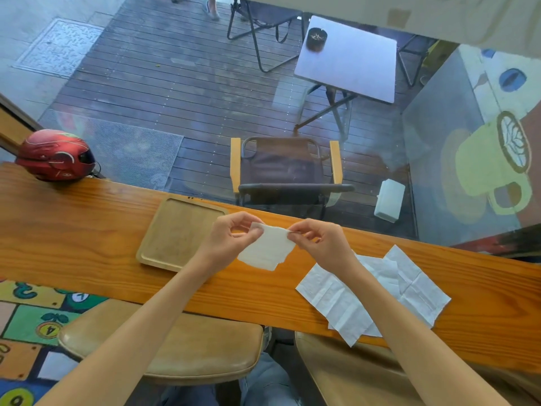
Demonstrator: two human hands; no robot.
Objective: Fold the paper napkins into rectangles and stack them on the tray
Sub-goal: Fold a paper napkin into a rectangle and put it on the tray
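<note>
Left hand [231,234] and right hand [317,240] each pinched a top corner of one folded napkin [268,249], thumb against curled fingers, held just above the counter [87,230]. Napkin: soft white paper, roughly rectangular, lower edge ragged. Wooden tray [155,244]: shallow, rounded corners, at the counter's far edge, just left of the napkin, nothing on it. Unfolded napkins [330,297]: thin creased sheets overlapping at the near edge, right side. Red helmet [55,155] sat at the far-left corner.

counter [87,230]: glossy grained wood
tray [175,232]: matt pale wood
napkins [336,300]: thin creased paper
helmet [55,155]: shiny red plastic
</note>
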